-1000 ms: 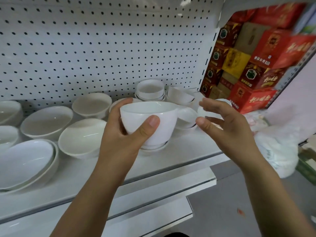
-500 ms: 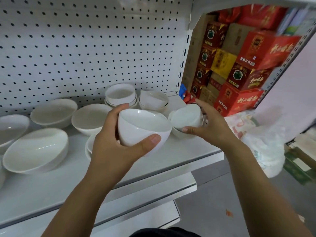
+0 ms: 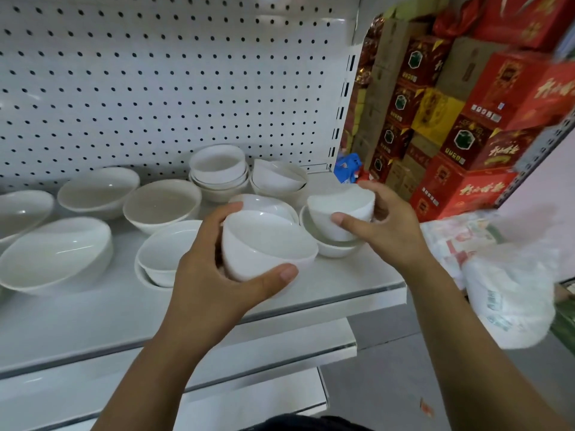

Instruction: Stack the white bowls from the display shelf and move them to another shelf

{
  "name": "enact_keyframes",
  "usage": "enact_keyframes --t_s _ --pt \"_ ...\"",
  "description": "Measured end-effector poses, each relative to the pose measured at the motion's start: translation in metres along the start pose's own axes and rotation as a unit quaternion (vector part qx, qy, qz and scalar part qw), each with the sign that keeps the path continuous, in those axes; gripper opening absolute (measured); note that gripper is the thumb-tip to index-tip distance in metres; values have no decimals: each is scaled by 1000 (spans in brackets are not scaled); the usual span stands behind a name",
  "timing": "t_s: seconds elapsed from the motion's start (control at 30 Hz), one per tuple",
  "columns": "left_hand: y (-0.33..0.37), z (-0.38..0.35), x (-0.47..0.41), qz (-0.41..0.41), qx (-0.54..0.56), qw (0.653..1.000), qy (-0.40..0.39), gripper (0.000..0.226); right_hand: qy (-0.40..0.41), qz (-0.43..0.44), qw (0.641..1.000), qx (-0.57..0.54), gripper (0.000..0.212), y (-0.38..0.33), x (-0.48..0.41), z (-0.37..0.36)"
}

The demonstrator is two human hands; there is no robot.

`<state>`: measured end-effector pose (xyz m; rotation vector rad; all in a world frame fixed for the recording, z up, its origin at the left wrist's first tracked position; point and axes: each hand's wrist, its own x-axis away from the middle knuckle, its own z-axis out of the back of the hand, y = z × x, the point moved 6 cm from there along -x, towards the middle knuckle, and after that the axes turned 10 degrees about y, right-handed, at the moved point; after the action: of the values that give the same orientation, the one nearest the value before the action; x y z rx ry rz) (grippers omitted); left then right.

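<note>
Display shelf (image 3: 357,275): white, carrying loose and nested white bowls (image 3: 161,200).
Red boxes (image 3: 485,194): stacked at right; gold characters too blurred to read, no brand legible.
Left bowl (image 3: 267,244): held tilted above shelf front, gripped by left hand (image 3: 211,284), thumb on near wall.
Right bowl (image 3: 342,213): over another bowl (image 3: 329,248) at shelf's right end, contact unclear; gripped round its side by right hand (image 3: 389,231).
Handling: probably glazed ceramic, stiff, slick, chippable; best taken by wall and rim, nested gently.
</note>
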<state>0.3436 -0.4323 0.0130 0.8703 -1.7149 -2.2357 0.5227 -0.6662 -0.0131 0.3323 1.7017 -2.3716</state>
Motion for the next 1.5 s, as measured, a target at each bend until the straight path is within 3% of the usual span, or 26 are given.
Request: enact_keyframes --t_s 0.2,0.33,0.47,0.57,0.73,1.13,1.5 --pt "1 -1 9 9 5 1000 -3 89 65 -25 986 -149 81 -24 10 12" --pt "-1 1 14 30 7 1000 -3 92 22 -26 977 -210 74 -57 29 4" --pt "-2 10 21 27 -9 1000 0 95 -40 -19 972 -230 84 -83 54 -22" --pt "-1 26 27 34 8 999 8 90 -83 -15 965 -246 103 -103 75 -45" --pt "-2 63 38 40 16 999 21 86 -148 -10 955 -258 85 -120 106 -85" --pt "-17 220 54 51 41 992 105 87 -253 -70 917 -301 99 -180 191 -232" --pt "-43 353 59 38 7 987 154 90 -298 -83 890 -335 105 -230 249 -352"
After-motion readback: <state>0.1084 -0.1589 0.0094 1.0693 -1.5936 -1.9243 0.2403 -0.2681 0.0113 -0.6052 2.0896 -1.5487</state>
